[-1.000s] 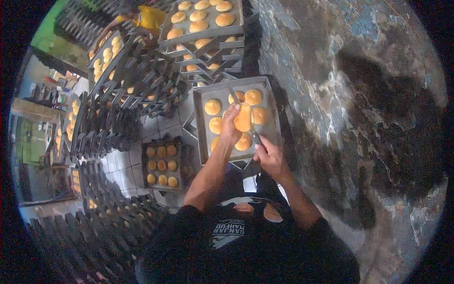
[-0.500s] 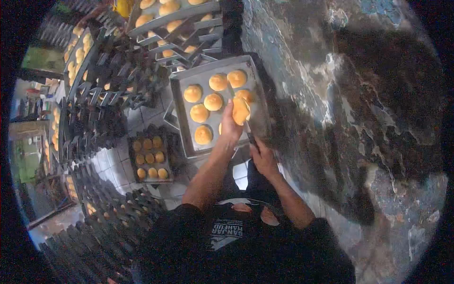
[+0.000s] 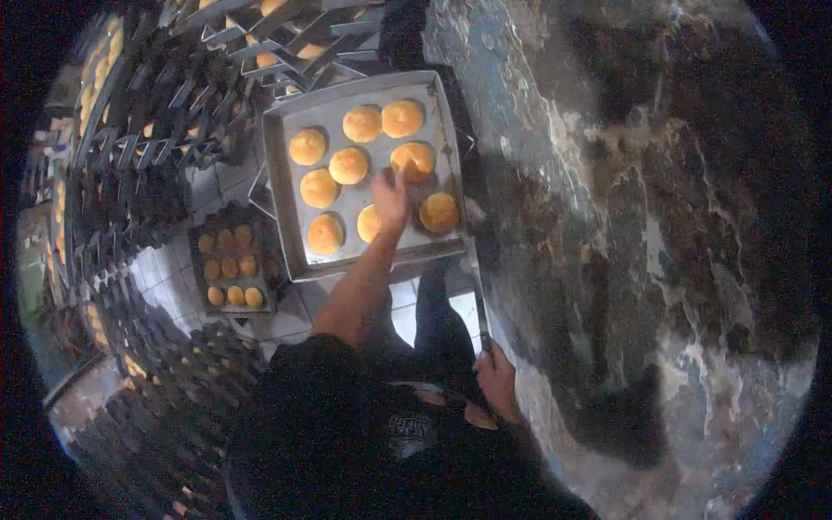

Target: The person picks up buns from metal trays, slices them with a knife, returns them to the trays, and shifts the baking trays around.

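Observation:
A grey metal baking tray [image 3: 286,217] holds several round golden buns, spaced apart on its flat base. Over the tray, my left hand [image 3: 392,204] reaches in with its fingers apart at the near edge of one bun [image 3: 412,160]; whether they touch it is hard to see. Another bun [image 3: 368,224] lies partly hidden behind that hand. To the right of the hand sits a bun [image 3: 439,212] near the tray's right wall. Low beside my body, my right hand [image 3: 497,383] grips the handle of a long knife [image 3: 481,299], its blade pointing away from me.
Stacked metal trays with buns [image 3: 303,48] rise beyond the tray. A smaller dark tray of buns [image 3: 232,267] lies low at the left, over the tiled floor [image 3: 165,286]. More stacked trays [image 3: 130,147] line the left. A rough, stained wall [image 3: 607,217] fills the right.
My left hand has let go of the bun it held, which now rests in the tray, and has moved to another bun. My right hand has drawn the knife back toward my body.

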The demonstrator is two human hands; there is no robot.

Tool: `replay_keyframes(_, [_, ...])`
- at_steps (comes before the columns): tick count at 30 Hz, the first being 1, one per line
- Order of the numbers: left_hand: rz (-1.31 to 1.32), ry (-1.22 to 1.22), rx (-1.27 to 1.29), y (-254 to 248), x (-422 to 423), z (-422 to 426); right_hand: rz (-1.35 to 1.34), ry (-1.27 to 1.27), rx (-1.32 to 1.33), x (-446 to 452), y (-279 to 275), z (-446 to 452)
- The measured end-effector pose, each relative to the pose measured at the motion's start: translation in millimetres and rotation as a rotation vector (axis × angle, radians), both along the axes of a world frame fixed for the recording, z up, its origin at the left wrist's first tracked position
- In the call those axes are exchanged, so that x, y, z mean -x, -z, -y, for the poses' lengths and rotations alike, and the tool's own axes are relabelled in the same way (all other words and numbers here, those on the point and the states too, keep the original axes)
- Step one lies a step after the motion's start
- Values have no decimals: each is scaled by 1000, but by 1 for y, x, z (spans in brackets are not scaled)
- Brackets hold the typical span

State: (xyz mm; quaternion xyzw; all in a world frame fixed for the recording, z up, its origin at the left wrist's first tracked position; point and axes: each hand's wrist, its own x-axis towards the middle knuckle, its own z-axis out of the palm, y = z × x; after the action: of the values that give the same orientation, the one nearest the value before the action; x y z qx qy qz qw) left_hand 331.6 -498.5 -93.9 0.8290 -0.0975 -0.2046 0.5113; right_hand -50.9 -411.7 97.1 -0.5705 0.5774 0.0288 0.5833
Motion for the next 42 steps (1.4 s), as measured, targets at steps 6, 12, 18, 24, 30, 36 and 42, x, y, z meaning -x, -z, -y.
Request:
replay_keyframes(6, [-146, 86, -237, -6, -25, 38, -24, -57, 60, -19, 0, 12])
replay_keyframes(12, [-74, 99, 30, 66, -14, 39, 196, -55, 146, -67, -28, 53])
replay_keyframes(18, [-1051, 132, 965, -96, -33, 7, 663, 76, 70, -132, -73, 83])
replay_keyframes(24, [-998, -110, 1341, -182, -62, -16, 510, -221, 681, -195, -108, 77])
replay_keyframes(30, [-931, -300, 1439, -227, -90, -29, 575, -355, 731, -220, -119, 57])
replay_keyframes(36, [-894, -104, 1516, -236, -99, -33, 622, -407, 868, -227, -129, 46])
replay_keyframes(42, [-1026, -142, 1505, -230, -98, -28, 605, -359, 854, -227, -108, 47])
